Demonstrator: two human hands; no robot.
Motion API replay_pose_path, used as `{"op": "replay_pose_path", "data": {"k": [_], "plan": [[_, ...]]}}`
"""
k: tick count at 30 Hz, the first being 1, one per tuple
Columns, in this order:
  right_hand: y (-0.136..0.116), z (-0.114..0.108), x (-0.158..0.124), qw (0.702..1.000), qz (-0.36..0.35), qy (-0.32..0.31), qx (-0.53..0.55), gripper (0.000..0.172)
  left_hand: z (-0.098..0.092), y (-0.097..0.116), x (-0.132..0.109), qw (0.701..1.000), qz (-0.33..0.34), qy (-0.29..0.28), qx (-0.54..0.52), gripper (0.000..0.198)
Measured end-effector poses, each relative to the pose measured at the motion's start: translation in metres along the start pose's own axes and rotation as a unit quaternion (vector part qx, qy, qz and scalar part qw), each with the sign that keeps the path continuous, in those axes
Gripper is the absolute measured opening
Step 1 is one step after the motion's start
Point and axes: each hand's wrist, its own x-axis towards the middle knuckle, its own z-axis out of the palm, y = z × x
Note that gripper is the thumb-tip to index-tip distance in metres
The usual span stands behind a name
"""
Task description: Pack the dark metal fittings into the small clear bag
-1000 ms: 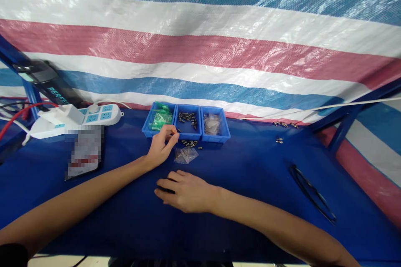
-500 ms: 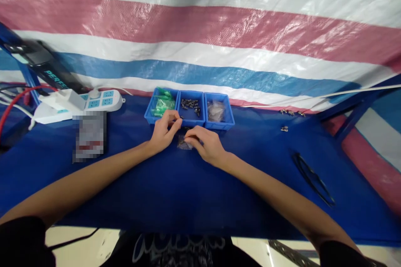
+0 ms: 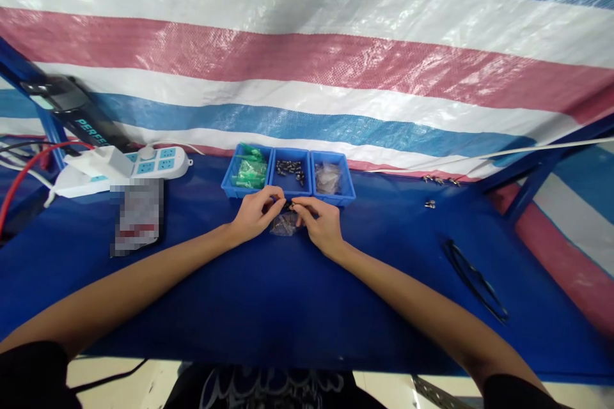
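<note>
1. Seemingly pinching a small part (image 3: 290, 206) between left hand (image 3: 256, 212) and right hand (image 3: 322, 222), too tiny to make out.
2. Working just beyond clear bag (image 3: 284, 225) on desk (image 3: 240, 307).
3. Apparently midway, with metal parts (image 3: 288, 167) remaining in middle tray (image 3: 284, 184).

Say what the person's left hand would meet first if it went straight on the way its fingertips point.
Probably the right hand, whose fingertips face those of the left hand closely; small parts seen between them might be touched first, but depth there is unclear.
</note>
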Motion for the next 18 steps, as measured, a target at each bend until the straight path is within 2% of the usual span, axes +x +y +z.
{"op": "replay_pose_path", "data": {"k": [3, 8, 12, 18], "plan": [[-0.0020, -0.0012, -0.0001, 1.000, 0.013, -0.012, -0.007, 0.021, 0.0000, -0.0014, -0.0009, 1.000, 0.004, -0.003, 0.019, 0.014], [-0.0043, -0.0041, 0.0007, 0.996, -0.019, -0.006, -0.090, 0.036, -0.0009, -0.0028, -0.0009, 0.998, 0.045, -0.034, 0.022, 0.018], [-0.0045, -0.0029, -0.0002, 0.992, -0.048, -0.005, -0.115, 0.040, 0.0004, -0.0034, -0.0004, 0.994, 0.095, -0.050, 0.015, 0.019], [-0.0037, -0.0012, -0.0022, 0.988, -0.067, -0.020, -0.134, 0.043, 0.0019, -0.0037, -0.0010, 0.989, 0.132, -0.051, 0.034, 0.015]]}}
